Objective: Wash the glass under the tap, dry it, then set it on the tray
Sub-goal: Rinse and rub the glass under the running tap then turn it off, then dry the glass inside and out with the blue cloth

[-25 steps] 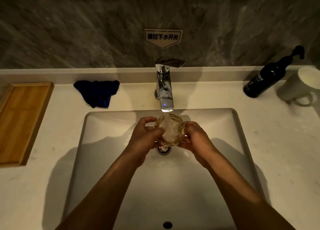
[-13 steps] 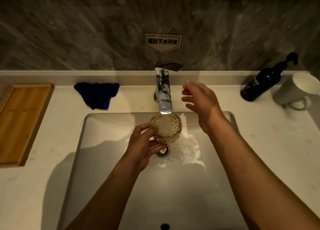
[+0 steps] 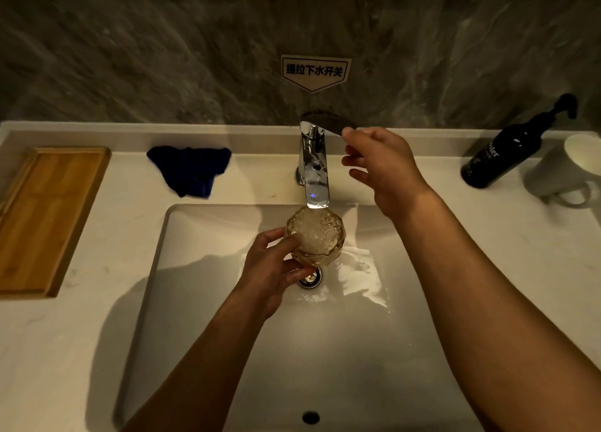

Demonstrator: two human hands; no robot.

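My left hand [image 3: 271,269] grips a faceted amber glass [image 3: 317,236] directly under the chrome tap [image 3: 313,171], over the sink [image 3: 201,301]. Water runs from the spout and froths inside the glass. My right hand [image 3: 380,168] is up at the tap's lever handle [image 3: 325,121], with a fingertip touching the lever's right end and the other fingers spread. A dark blue cloth [image 3: 192,168] lies crumpled on the counter left of the tap. The wooden tray [image 3: 42,217] sits at the far left of the counter.
A black pump bottle [image 3: 507,149] and a white mug [image 3: 566,168] stand at the back right of the counter. Splashed water shines in the basin right of the drain [image 3: 310,277]. A stone wall with a small sign [image 3: 314,72] rises behind the tap.
My right hand let go of the glass and rose from the basin to the tap's lever. My left hand alone kept the glass under the running water.
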